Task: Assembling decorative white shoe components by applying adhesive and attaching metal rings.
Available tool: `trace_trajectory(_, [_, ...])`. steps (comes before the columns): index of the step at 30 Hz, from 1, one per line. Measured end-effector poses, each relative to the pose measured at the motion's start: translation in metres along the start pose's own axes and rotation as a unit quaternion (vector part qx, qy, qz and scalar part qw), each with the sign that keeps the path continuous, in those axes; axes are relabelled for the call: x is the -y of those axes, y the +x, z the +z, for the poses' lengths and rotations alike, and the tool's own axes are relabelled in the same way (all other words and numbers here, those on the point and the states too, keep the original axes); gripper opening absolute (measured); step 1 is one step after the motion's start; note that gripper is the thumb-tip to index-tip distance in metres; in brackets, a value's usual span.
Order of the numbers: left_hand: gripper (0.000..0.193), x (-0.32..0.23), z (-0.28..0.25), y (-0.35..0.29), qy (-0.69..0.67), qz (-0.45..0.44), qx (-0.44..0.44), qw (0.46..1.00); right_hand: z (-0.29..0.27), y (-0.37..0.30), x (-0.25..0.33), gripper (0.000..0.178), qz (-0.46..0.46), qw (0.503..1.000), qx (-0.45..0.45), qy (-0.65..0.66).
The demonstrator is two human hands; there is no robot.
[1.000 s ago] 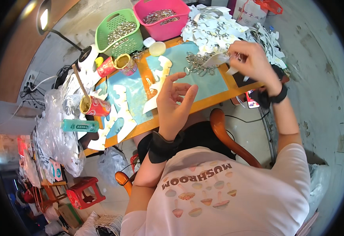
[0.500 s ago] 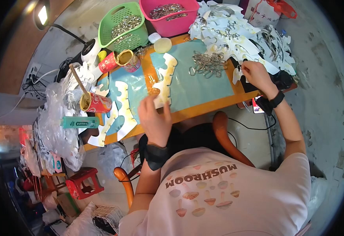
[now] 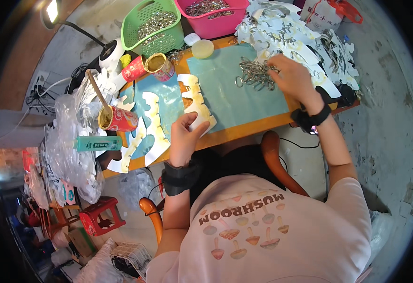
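Observation:
My left hand [image 3: 186, 137] pinches the lower end of a white scalloped card strip [image 3: 195, 97] with yellowish smears along it. The strip lies on a blue-green sheet [image 3: 230, 106] at the table's front. Over the right edge of a pile of silver loop-shaped metal pieces [image 3: 253, 73], my right hand [image 3: 292, 78] has its fingers bent and close together. Whether a piece is between those fingertips is hidden. Two similar smeared strips, a nearer one [image 3: 130, 150] and a longer one [image 3: 155, 129], lie left of my left hand.
Green [image 3: 130, 35] and pink [image 3: 234, 28] baskets of metal pieces stand at the back. A heap of white strips with metal loops [image 3: 282, 35] covers the back right. Open red cans [image 3: 124, 120], a teal bottle [image 3: 98, 143] and plastic bags [image 3: 67, 141] crowd the left.
My right hand has moved left from the table's right edge to the metal pile. My left hand has closed on the strip, whose upper end has swung left.

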State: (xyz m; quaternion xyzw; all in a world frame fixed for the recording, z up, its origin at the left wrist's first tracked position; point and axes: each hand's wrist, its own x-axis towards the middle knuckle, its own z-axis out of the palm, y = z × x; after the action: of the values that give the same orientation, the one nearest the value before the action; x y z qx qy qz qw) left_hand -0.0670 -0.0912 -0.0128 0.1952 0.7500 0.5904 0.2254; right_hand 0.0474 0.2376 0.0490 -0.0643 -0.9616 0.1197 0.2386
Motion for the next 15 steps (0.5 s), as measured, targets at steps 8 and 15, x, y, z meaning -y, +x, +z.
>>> trace_trajectory(8, [0.03,-0.022,0.03,-0.041,-0.253,-0.066,-0.056,0.964,0.063,0.024,0.041,0.018,-0.104,0.994,0.042,-0.011])
trace_trajectory(15, [0.028,-0.018,0.038,-0.059,-0.293,-0.113,-0.034,0.949,0.027,-0.006,0.09,0.017,0.144,0.906,0.105,0.383])
